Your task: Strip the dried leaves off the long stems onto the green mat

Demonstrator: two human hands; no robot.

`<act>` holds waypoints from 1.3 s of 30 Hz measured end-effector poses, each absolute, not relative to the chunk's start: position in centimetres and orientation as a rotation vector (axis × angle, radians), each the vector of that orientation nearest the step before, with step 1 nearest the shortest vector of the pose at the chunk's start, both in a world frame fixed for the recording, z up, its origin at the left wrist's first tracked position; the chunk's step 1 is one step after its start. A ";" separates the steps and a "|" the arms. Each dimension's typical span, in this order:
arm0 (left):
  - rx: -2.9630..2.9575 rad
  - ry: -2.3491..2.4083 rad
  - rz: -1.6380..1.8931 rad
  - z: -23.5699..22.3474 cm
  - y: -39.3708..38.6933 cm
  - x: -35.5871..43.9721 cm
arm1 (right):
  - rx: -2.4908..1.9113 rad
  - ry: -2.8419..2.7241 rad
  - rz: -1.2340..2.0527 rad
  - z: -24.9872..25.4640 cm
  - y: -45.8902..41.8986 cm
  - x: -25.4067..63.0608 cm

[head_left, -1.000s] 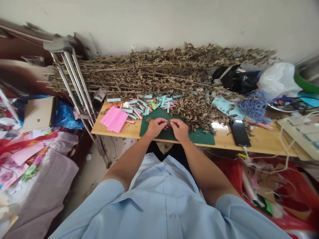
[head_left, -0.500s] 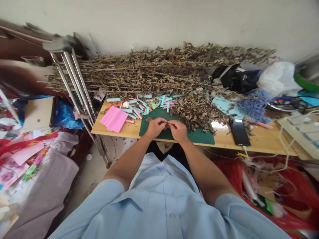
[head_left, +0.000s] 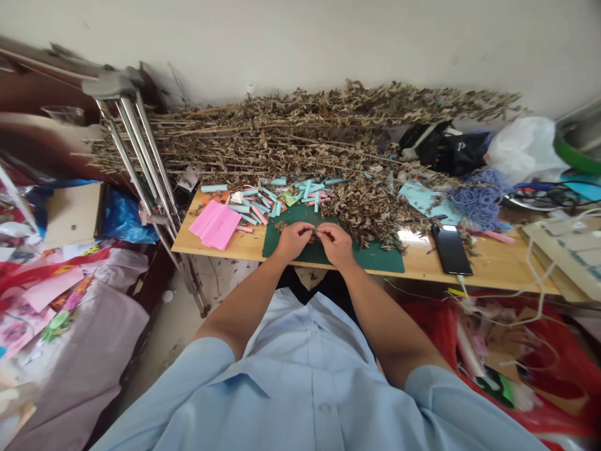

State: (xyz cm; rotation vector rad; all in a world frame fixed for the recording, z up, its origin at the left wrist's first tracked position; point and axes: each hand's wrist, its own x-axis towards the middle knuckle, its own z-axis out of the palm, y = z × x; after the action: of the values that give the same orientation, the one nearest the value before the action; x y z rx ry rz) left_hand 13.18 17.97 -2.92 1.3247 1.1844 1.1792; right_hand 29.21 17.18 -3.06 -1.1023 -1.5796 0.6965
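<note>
My left hand (head_left: 292, 239) and my right hand (head_left: 336, 243) meet over a dark green cutting mat (head_left: 380, 258) on a wooden table (head_left: 498, 266). Both are closed in a pinch on a small bit of dried leaf (head_left: 315, 233) held between their fingertips. A loose heap of dried leaves (head_left: 373, 210) lies just right of my hands. Behind it a long bundle of dried leafy branches (head_left: 300, 134) stretches along the wall.
Rolled blue and pink paper tubes (head_left: 277, 197) and pink paper sheets (head_left: 216, 224) lie on the table's left. A black phone (head_left: 451, 249) rests at the right. Metal crutches (head_left: 141, 156) lean at the left edge. Bags, blue yarn (head_left: 479, 202) and cables crowd the right.
My hands have shifted very slightly while pinching the leaf bit; my right hand has edged a little to the left. Nothing else has moved.
</note>
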 end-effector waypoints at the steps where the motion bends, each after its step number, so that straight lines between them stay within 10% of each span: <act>1: 1.348 1.168 1.174 -2.9 17.9 13.1 | -1.097 -1.582 0.702 -3.0 17.2 29.2; 39: 1.821 1.476 1.332 -2.4 17.6 13.0 | -1.281 -1.473 0.667 -4.0 17.6 29.2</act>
State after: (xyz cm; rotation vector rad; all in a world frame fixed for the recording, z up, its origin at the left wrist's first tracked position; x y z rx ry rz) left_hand 13.02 17.56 -2.39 1.8210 1.4759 1.3324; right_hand 29.24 17.62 -3.96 -1.2813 -1.4733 0.6675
